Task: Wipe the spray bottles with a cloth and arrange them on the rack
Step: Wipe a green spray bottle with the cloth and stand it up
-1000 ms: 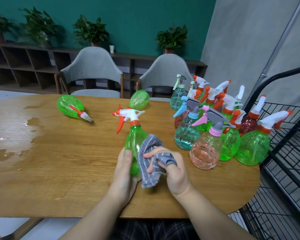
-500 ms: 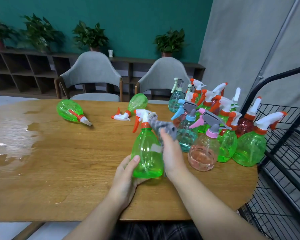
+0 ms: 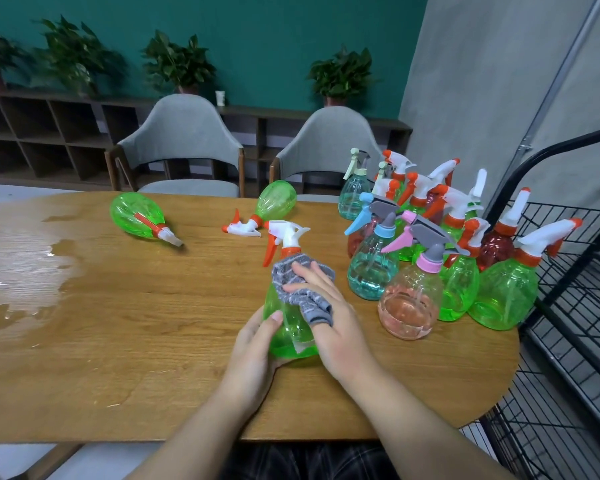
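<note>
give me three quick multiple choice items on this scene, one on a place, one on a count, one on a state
1. Where is the black wire rack?
A. right of the table
B. behind the chairs
C. on the table

2. How many green bottles lie on their side?
A. none
B. two
C. five

3. What is the grey cloth doing?
A. hanging on the rack
B. pressed on a bottle
C. folded on a chair

Answers:
1 A, it stands past the table's right edge.
2 B, one at left, one behind.
3 B, the right hand presses it on the green bottle which the left hand grips.

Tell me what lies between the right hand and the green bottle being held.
In the head view, a grey cloth lies between the right hand and the green spray bottle.
</note>
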Demonstrator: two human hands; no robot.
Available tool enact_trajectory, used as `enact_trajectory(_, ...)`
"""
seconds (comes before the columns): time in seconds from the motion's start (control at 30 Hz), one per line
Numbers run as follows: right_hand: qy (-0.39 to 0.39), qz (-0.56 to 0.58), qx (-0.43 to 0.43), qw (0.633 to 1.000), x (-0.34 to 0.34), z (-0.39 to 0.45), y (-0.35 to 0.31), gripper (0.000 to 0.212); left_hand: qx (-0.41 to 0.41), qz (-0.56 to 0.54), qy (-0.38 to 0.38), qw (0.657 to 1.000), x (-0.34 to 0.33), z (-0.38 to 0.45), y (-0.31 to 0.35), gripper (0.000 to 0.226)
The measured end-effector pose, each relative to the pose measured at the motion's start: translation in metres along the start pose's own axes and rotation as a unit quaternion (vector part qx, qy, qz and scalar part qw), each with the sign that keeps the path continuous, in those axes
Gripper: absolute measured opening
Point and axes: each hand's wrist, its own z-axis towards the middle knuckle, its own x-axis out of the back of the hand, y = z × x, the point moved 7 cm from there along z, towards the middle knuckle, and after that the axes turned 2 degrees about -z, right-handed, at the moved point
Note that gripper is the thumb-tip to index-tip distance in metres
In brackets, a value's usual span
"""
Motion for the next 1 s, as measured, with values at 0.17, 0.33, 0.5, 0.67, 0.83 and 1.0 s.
enact_trajectory(0.17,-0.002,0.039,0.032,0.999,0.003,-0.008,-0.006,0.053,-0.011,-0.026,0.0,1.0,-0.004,0.0,0.001,0.055)
enact_trajectory(0.33,0.0,0.038,0.078,0.996,0.006,-0.015,-0.01,0.034,-0.001,-0.044,-0.027,0.999,-0.006,-0.005,0.005,0.087)
enact_trajectory(0.5,0.027,0.1,0.099,0.99,0.008,-0.022,-0.011,0.03,0.008,-0.061,0.03,0.998,0.003,-0.002,0.003,0.099)
enact_trajectory(0.67,0.195,0.434,-0.17,0.863,0.022,-0.018,0.019,0.022,-0.004,-0.06,0.064,0.996,0.004,-0.003,0.003,0.063)
enact_trajectory(0.83,0.291,0.549,-0.291,0.728,0.028,-0.007,0.026,0.028,-0.001,-0.067,0.032,0.997,0.004,-0.003,0.004,0.071)
enact_trajectory(1.0,0.196,0.379,-0.237,0.873,0.022,0.017,0.006,0.027,0.005,-0.04,0.011,0.999,0.0,-0.003,0.005,0.086)
